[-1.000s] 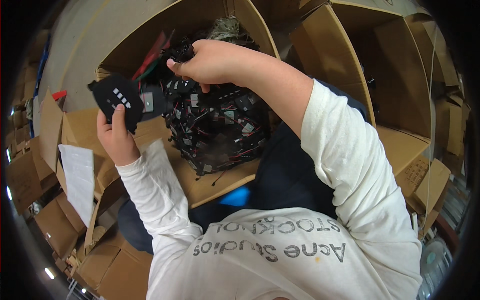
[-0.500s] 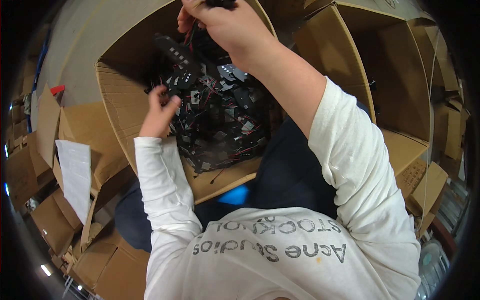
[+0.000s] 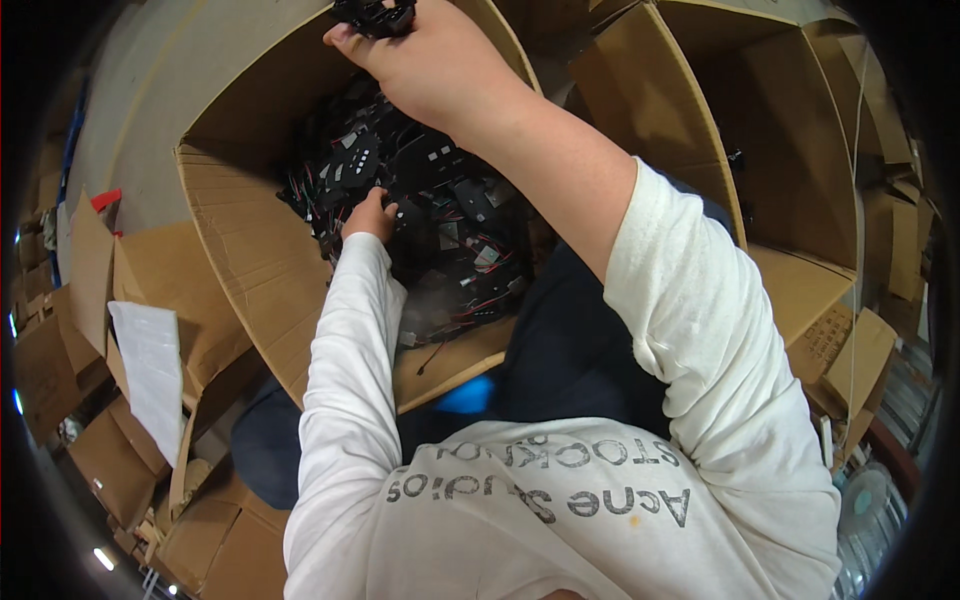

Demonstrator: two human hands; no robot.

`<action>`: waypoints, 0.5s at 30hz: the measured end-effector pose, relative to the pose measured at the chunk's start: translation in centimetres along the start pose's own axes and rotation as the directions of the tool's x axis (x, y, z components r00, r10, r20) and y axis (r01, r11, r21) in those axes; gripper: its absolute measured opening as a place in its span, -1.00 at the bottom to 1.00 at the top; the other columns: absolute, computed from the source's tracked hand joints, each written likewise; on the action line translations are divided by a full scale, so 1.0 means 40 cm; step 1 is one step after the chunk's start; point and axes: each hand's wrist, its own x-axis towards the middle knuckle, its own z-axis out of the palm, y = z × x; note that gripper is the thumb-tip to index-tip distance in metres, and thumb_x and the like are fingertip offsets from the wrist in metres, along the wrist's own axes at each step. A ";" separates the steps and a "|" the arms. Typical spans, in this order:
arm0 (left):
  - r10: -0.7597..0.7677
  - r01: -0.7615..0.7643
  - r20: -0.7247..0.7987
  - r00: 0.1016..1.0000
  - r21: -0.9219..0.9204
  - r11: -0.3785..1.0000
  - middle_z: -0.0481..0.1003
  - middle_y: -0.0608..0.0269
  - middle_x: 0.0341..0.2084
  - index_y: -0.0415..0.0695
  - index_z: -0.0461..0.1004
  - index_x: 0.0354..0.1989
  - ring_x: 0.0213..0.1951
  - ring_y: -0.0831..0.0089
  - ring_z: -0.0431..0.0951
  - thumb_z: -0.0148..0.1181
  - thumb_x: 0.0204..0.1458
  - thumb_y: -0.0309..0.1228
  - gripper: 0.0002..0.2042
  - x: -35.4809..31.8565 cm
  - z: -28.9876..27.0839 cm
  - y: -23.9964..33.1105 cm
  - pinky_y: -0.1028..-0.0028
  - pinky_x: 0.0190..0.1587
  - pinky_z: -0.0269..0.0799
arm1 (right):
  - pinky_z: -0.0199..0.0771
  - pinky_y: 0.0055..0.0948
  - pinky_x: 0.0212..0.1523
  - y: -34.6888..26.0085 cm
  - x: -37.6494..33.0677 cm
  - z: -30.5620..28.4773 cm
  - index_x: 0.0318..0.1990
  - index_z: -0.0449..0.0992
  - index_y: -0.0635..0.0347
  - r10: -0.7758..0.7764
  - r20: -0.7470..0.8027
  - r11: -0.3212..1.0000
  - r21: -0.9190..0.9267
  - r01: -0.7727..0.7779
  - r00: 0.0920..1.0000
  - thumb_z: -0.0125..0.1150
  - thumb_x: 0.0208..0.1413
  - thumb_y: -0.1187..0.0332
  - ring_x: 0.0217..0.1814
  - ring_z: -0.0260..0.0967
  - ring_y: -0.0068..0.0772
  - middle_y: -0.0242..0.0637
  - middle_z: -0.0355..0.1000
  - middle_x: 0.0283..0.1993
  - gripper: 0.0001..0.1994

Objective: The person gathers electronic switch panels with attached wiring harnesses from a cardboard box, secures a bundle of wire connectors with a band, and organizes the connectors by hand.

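Observation:
A large open cardboard box point(image 3: 245, 235) stands before me, with a heap of black plastic parts point(image 3: 465, 215) in it. Thin red and black wires and small silvery pieces show among them. Inside the box at its left, my left hand point(image 3: 368, 218) has its fingers closed on the edge of a black plastic part; its outline is lost among the others. Above the far side of the box, my right hand point(image 3: 430, 60) grips a bundle of small black pieces point(image 3: 375, 15), cut off by the top of the view. A flat black panel with white squares point(image 3: 430, 160) lies below my right wrist.
A second open cardboard box point(image 3: 790, 130) stands at the right. On the left are cardboard flaps point(image 3: 170, 270), a white foam sheet point(image 3: 148, 355) and more cartons point(image 3: 215, 545). Grey floor point(image 3: 150, 120) shows beyond the box.
My left hand has moved right and slightly down, and its spread fingers have closed. My right hand has shifted a little left and down, and the black pieces in it now show more.

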 end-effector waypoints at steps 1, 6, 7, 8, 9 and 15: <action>-0.007 0.008 0.033 0.999 -0.029 1.000 0.60 -0.08 -0.10 0.04 0.46 0.06 0.03 -0.03 0.57 0.21 0.17 -0.14 -0.66 -0.005 -0.004 0.011 0.11 0.04 0.47 | 0.44 -0.21 -0.13 -0.008 0.002 -0.006 -0.21 0.51 0.44 0.120 0.062 0.992 0.027 -0.121 0.991 0.09 0.33 0.22 -0.25 0.49 -0.10 0.01 0.53 -0.36 -0.66; 0.068 -0.057 0.097 0.993 -0.115 0.992 0.59 -0.08 -0.09 -0.03 0.55 -0.12 0.02 -0.07 0.56 0.19 0.18 -0.12 -0.73 -0.024 -0.011 -0.026 0.10 0.05 0.46 | 0.46 -0.13 -0.02 0.030 0.003 0.018 -0.20 0.55 0.41 -0.055 0.014 0.998 0.015 0.055 0.998 0.16 0.22 0.32 -0.12 0.51 0.07 0.18 0.53 -0.26 -0.75; 0.029 -0.021 0.057 0.998 -0.125 0.992 0.59 -0.08 -0.08 -0.03 0.53 -0.08 0.02 -0.08 0.56 0.14 0.20 -0.11 -0.71 -0.017 -0.006 -0.035 0.09 0.05 0.46 | 0.46 -0.13 -0.02 0.047 0.016 0.030 -0.20 0.55 0.41 -0.059 0.013 0.998 0.021 0.058 0.998 0.16 0.22 0.32 -0.12 0.51 0.07 0.18 0.53 -0.26 -0.75; -0.010 0.013 0.018 1.000 -0.136 0.991 0.59 -0.08 -0.07 -0.04 0.51 -0.05 0.03 -0.09 0.56 0.09 0.22 -0.10 -0.69 -0.009 -0.002 -0.041 0.08 0.06 0.45 | 0.49 -0.20 -0.12 0.064 0.033 0.046 -0.22 0.60 0.31 0.010 0.076 0.992 -0.129 0.000 0.997 0.16 0.23 0.23 -0.20 0.53 -0.06 0.05 0.56 -0.30 -0.72; -0.018 0.020 0.016 1.000 -0.134 0.991 0.59 -0.08 -0.07 -0.04 0.51 -0.05 0.03 -0.09 0.56 0.09 0.22 -0.10 -0.69 -0.009 0.000 -0.046 0.08 0.06 0.45 | 0.52 -0.26 -0.23 0.060 0.038 0.061 -0.23 0.66 0.20 0.089 0.134 0.959 -0.279 -0.049 0.987 0.16 0.24 0.13 -0.27 0.56 -0.18 -0.07 0.60 -0.33 -0.69; -0.086 0.068 0.150 0.985 0.119 0.991 0.55 0.00 0.04 0.06 0.39 0.23 0.11 -0.05 0.52 0.00 0.21 -0.13 -0.57 0.008 0.021 0.098 0.11 0.16 0.43 | 0.47 -0.22 -0.21 0.104 0.009 0.057 -0.29 0.61 0.31 0.049 0.023 0.961 -0.274 -0.041 0.999 0.30 0.21 0.02 -0.36 0.48 -0.08 -0.10 0.51 -0.49 -0.58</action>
